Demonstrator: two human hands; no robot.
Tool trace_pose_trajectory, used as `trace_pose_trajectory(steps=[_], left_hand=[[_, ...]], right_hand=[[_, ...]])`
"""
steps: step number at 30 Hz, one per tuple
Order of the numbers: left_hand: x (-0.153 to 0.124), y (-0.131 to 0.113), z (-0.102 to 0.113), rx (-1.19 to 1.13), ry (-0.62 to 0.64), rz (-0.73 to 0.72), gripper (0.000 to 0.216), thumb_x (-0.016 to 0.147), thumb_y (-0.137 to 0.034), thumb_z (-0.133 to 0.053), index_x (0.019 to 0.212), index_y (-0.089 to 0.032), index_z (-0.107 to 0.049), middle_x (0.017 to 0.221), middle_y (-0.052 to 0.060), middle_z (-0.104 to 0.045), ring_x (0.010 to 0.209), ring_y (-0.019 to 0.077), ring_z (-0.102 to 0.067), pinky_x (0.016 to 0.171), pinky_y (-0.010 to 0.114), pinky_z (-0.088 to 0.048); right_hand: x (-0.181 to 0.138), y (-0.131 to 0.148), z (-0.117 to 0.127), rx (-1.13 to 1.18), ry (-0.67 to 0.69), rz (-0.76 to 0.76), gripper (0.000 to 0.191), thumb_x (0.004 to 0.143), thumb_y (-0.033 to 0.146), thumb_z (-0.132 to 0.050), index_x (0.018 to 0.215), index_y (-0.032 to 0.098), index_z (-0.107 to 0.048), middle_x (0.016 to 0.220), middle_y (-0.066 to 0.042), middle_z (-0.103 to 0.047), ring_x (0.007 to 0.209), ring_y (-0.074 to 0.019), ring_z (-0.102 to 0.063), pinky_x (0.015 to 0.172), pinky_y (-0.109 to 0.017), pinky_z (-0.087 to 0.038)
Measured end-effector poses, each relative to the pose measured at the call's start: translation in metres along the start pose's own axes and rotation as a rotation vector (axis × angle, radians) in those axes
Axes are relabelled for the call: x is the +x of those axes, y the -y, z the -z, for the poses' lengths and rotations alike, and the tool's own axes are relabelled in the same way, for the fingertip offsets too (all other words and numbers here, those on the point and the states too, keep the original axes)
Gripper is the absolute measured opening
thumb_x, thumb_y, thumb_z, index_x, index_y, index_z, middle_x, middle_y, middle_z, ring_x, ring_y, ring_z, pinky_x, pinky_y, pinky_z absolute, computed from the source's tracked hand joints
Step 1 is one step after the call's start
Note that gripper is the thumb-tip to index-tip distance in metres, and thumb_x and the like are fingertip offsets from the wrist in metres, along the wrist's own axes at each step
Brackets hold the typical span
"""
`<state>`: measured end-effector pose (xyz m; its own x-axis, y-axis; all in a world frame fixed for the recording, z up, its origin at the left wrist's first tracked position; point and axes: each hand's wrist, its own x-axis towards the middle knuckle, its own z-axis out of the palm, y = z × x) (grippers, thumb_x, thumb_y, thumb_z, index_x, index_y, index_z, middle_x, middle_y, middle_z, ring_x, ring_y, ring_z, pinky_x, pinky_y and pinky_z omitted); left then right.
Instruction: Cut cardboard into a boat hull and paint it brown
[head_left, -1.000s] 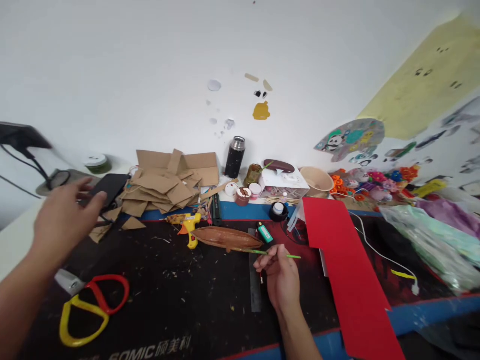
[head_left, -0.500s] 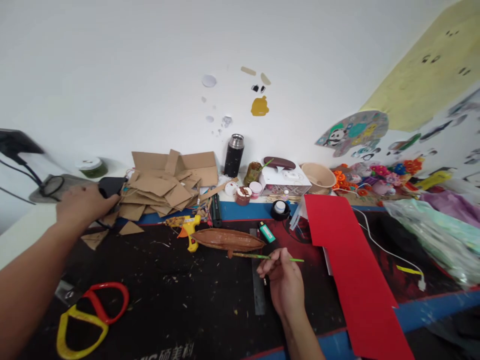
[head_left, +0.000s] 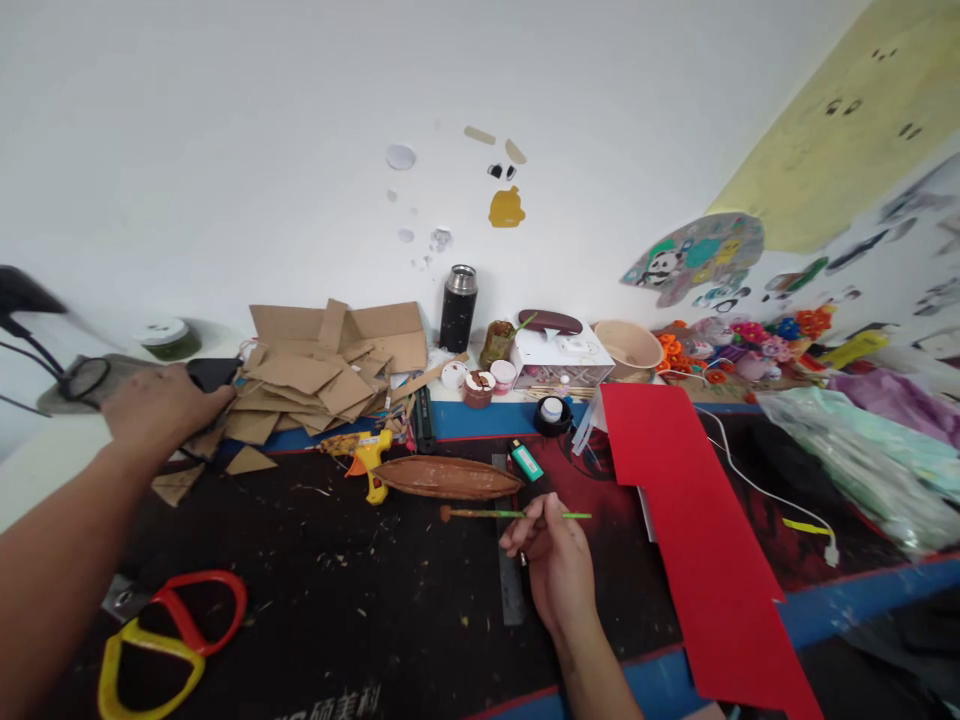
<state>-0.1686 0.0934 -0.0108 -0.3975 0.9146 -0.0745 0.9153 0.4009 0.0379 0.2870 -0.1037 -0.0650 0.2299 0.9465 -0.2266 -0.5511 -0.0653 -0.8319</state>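
Observation:
My right hand point(head_left: 553, 558) pinches a thin green paintbrush point(head_left: 510, 514) held level over the dark mat, its brown tip pointing left just below a long brown boat-shaped piece point(head_left: 444, 477). My left hand point(head_left: 161, 404) reaches far left and lies closed over a black phone point(head_left: 212, 372) at the edge of a heap of cardboard scraps point(head_left: 330, 365). A metal ruler point(head_left: 509, 580) lies under my right hand.
A yellow glue gun point(head_left: 370, 458), a green lighter point(head_left: 527, 460), red and yellow scissor handles point(head_left: 169, 635), a red sheet point(head_left: 697, 530), a black flask point(head_left: 457, 307), paint pots point(head_left: 477, 385), a bowl point(head_left: 628, 347) and plastic bags point(head_left: 870, 450) crowd the desk.
My left hand moved forward and came down over the black phone. My right hand drew the paintbrush left and slightly away from the boat piece.

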Motion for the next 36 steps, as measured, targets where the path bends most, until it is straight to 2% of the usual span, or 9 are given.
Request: trace_pose_trajectory(steps=[6, 11, 13, 15, 17, 21, 27, 32, 36], left_hand=[[-0.005, 0.009, 0.008, -0.034, -0.004, 0.016, 0.108, 0.086, -0.079, -0.049, 0.146, 0.01, -0.051, 0.147, 0.048, -0.055, 0.133, 0.0614, -0.057, 0.096, 0.063, -0.053], [-0.044, 0.011, 0.018, -0.052, -0.287, -0.08, 0.094, 0.091, -0.063, -0.03, 0.146, 0.009, -0.055, 0.139, 0.039, -0.065, 0.133, 0.0523, -0.061, 0.108, 0.059, -0.049], [-0.07, 0.003, 0.018, -0.169, -0.228, -0.159, 0.089, 0.089, -0.064, -0.035, 0.145, 0.0, -0.06, 0.128, 0.03, -0.074, 0.117, 0.0459, -0.07, 0.098, 0.052, -0.055], [-0.098, -0.011, 0.012, -0.334, -0.06, -0.249, 0.081, 0.089, -0.069, -0.04, 0.141, -0.012, -0.064, 0.119, 0.018, -0.08, 0.099, 0.0385, -0.075, 0.086, 0.045, -0.057], [-0.122, -0.026, 0.003, -0.473, 0.045, -0.302, 0.074, 0.083, -0.075, -0.046, 0.126, -0.021, -0.072, 0.111, 0.012, -0.083, 0.097, 0.0367, -0.075, 0.084, 0.043, -0.058], [-0.149, -0.052, -0.015, -0.612, 0.159, -0.432, 0.071, 0.081, -0.079, -0.054, 0.124, -0.027, -0.075, 0.103, 0.008, -0.083, 0.089, 0.0343, -0.075, 0.081, 0.043, -0.058], [-0.156, -0.073, -0.033, -0.722, 0.276, -0.538, 0.083, 0.081, -0.078, -0.059, 0.143, -0.024, -0.067, 0.102, 0.008, -0.081, 0.085, 0.0315, -0.074, 0.08, 0.041, -0.059], [-0.155, -0.087, -0.033, -0.733, 0.233, -0.595, 0.082, 0.086, -0.082, -0.054, 0.139, -0.022, -0.07, 0.118, 0.013, -0.081, 0.103, 0.0357, -0.075, 0.096, 0.046, -0.059], [-0.146, -0.096, -0.03, -0.728, 0.211, -0.6, 0.079, 0.087, -0.085, -0.046, 0.124, -0.022, -0.077, 0.127, 0.015, -0.081, 0.115, 0.0391, -0.074, 0.106, 0.048, -0.055]], right_hand=[[-0.001, -0.001, 0.0, 0.007, 0.004, 0.006, 0.051, 0.085, 0.067, -0.086, 0.08, 0.02, -0.067, 0.058, -0.001, -0.069, 0.056, -0.0195, -0.072, 0.051, -0.025, -0.052], [0.0, -0.002, 0.0, 0.0, 0.007, 0.01, 0.051, 0.085, 0.067, -0.085, 0.079, 0.02, -0.066, 0.057, -0.001, -0.069, 0.055, -0.0199, -0.072, 0.051, -0.025, -0.052], [0.0, -0.002, -0.002, -0.004, 0.011, 0.007, 0.052, 0.085, 0.067, -0.086, 0.079, 0.019, -0.066, 0.057, -0.001, -0.069, 0.055, -0.0199, -0.072, 0.051, -0.025, -0.052], [0.001, -0.002, -0.004, -0.006, 0.008, 0.005, 0.051, 0.085, 0.066, -0.086, 0.079, 0.019, -0.066, 0.057, -0.001, -0.069, 0.054, -0.0196, -0.072, 0.051, -0.025, -0.052], [0.0, -0.002, -0.005, -0.006, 0.002, 0.009, 0.051, 0.086, 0.066, -0.085, 0.079, 0.019, -0.066, 0.057, -0.001, -0.069, 0.054, -0.0194, -0.072, 0.05, -0.024, -0.052], [-0.003, 0.001, -0.005, 0.003, -0.016, 0.038, 0.053, 0.084, 0.069, -0.085, 0.079, 0.02, -0.067, 0.056, 0.0, -0.068, 0.054, -0.0194, -0.072, 0.05, -0.024, -0.052], [-0.005, 0.01, 0.0, 0.008, -0.027, 0.06, 0.051, 0.085, 0.067, -0.085, 0.079, 0.02, -0.068, 0.056, 0.0, -0.067, 0.053, -0.0186, -0.069, 0.048, -0.024, -0.05], [-0.005, 0.01, -0.003, 0.017, -0.021, 0.068, 0.05, 0.086, 0.066, -0.085, 0.078, 0.02, -0.067, 0.056, 0.0, -0.067, 0.052, -0.0185, -0.069, 0.047, -0.024, -0.049], [-0.007, 0.006, -0.004, 0.013, -0.024, 0.068, 0.05, 0.087, 0.066, -0.084, 0.079, 0.02, -0.066, 0.055, 0.001, -0.067, 0.052, -0.0188, -0.07, 0.049, -0.025, -0.05]])
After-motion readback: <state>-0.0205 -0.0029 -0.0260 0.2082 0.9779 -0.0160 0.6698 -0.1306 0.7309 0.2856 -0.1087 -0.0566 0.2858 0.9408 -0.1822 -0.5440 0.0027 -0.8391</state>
